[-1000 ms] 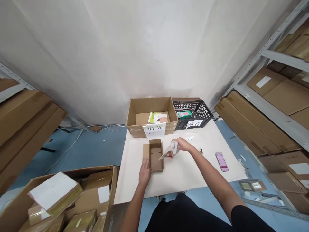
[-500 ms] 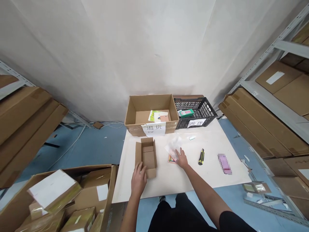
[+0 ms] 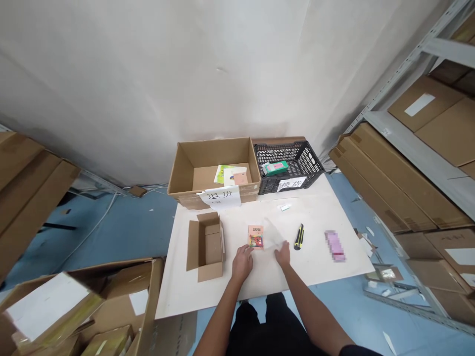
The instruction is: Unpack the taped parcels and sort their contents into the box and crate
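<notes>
A small pink booklet (image 3: 256,231) with a colourful picture lies flat on the white table. My left hand (image 3: 242,263) is at its lower left corner, fingers stretched out and fingertips touching it. To the right of the booklet, my right hand (image 3: 283,254) is closed on the edge of a clear plastic bag (image 3: 272,231), which spreads over the tabletop beside the booklet. An open small cardboard box (image 3: 213,245) stands left of my left hand. A black and yellow utility knife (image 3: 299,237) lies right of my right hand.
Behind stand a large cardboard box (image 3: 181,168) holding papers and a black plastic crate (image 3: 313,165) with a green box (image 3: 276,168). A pixelated purple item (image 3: 335,245) lies at right. A parcel-filled carton (image 3: 158,277) is lower left; shelves (image 3: 393,128) stand right.
My left hand has let go of the small box and moved right to the booklet. The plastic bag is off the booklet, uncovering it. The view has shifted.
</notes>
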{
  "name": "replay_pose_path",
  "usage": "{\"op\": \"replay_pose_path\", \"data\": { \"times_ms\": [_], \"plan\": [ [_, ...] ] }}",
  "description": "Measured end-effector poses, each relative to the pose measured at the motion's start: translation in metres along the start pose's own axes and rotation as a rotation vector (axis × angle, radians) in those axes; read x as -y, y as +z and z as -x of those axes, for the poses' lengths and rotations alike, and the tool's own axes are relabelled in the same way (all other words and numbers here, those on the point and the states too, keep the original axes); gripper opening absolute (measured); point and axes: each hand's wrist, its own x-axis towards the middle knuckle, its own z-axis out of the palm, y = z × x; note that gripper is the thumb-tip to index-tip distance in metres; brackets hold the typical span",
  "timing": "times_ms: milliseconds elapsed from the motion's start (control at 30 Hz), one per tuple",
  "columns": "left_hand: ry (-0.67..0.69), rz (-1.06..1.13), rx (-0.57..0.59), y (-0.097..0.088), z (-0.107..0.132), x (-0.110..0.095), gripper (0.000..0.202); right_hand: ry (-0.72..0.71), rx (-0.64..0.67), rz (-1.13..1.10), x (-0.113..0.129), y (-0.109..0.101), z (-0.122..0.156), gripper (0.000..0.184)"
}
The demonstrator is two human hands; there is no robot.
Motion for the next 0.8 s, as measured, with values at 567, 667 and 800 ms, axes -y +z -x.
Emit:
{"op": "replay_pose_path", "data": {
  "times_ms": [567, 667, 800],
  "plan": [
    [-0.712, 0.434, 0.084, 0.067, -0.084, 0.03, 0.017, -0.575, 0.485, 0.232, 0.027, 0.012, 0.01, 0.098],
    [-0.654, 0.564, 0.05, 0.064, -0.083, 0.015, 0.02, -0.511, 0.461, -0.08, 0.021, 0.0, -0.001, 0.085],
    [-0.542, 0.699, -0.011, 0.043, -0.08, -0.018, 0.026, -0.236, 0.293, -0.597, 0.03, -0.049, -0.015, 0.079]
  ]
}}
